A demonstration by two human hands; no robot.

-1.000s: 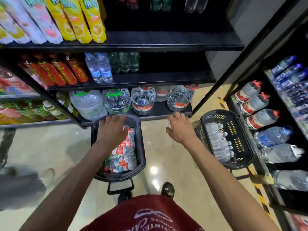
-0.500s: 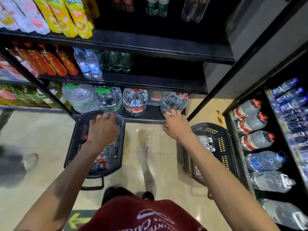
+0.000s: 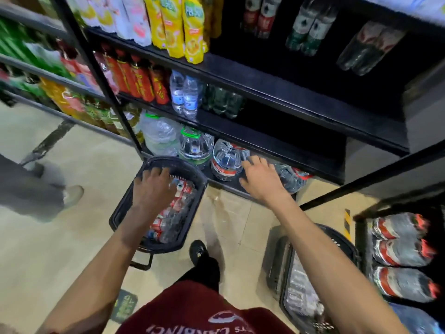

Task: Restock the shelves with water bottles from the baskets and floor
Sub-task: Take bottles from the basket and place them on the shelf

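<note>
A black basket [image 3: 120, 208] on the floor holds several small red-labelled water bottles [image 3: 173, 213]. My left hand [image 3: 151, 189] hovers over its far end, fingers spread, holding nothing. My right hand [image 3: 261, 179] reaches to the bottom shelf [image 3: 226, 185], fingers apart, touching a large red-labelled water jug [image 3: 225, 160]. A second black basket [image 3: 279, 268] with clear bottles [image 3: 301, 290] sits at the lower right, partly hidden by my right arm.
Large green-capped jugs [image 3: 195, 145] stand left of the red-labelled jug, another jug [image 3: 292, 178] to its right. The middle shelf carries small water bottles [image 3: 184, 97] and red drinks [image 3: 142, 80]. A side rack holds large bottles [image 3: 399, 251]. Another person's legs [image 3: 36, 191] pass on the left.
The view has swung right and closer to the shelves. My right hand has shifted from the right-hand jug toward the red-labelled jug; my left hand stays over the left basket.
</note>
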